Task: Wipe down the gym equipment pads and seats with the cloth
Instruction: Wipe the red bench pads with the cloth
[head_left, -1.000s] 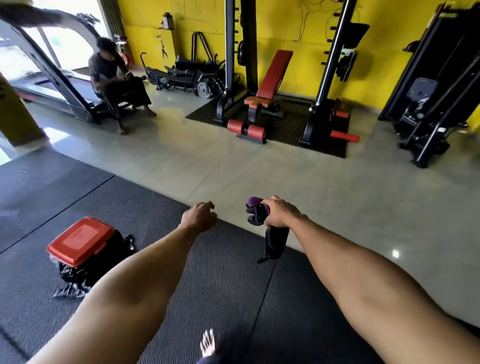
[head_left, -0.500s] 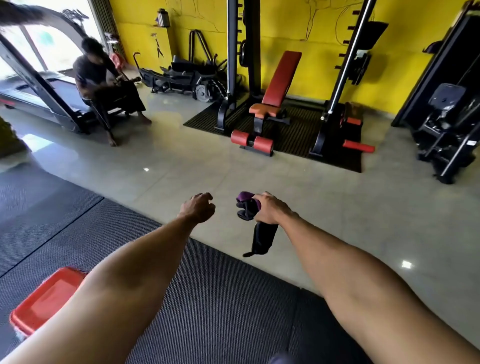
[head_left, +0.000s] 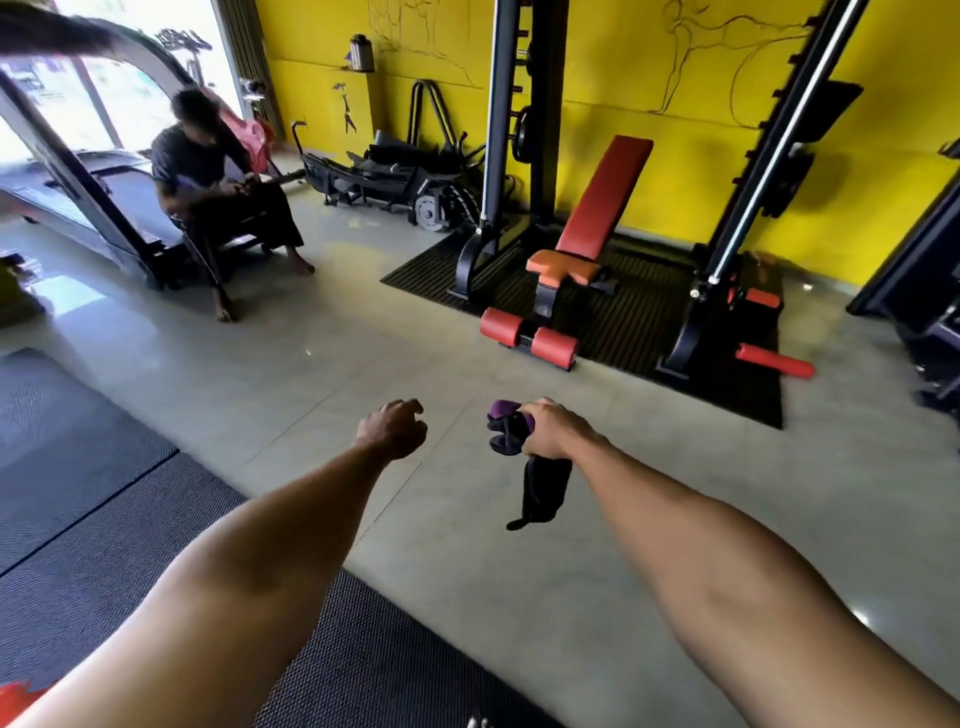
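Over the grey tiled floor of a yellow-walled gym, a person's two bare forearms reached forward, as seen by the head camera. The right hand gripped a dark cloth with a purple patch. The cloth was bunched at the fist and its loose end hung below the hand, in the air above the tiles. The left hand, just beside it and apart from the cloth, was curled into a loose fist around nothing.

Far ahead, an incline bench stood on a black mat between two black rack uprights. It had a red back pad tilted up, an orange seat and a pair of red foam rollers at its near end. At far left, another person sat beside a treadmill. Black ribbed rubber matting covered the near left floor.
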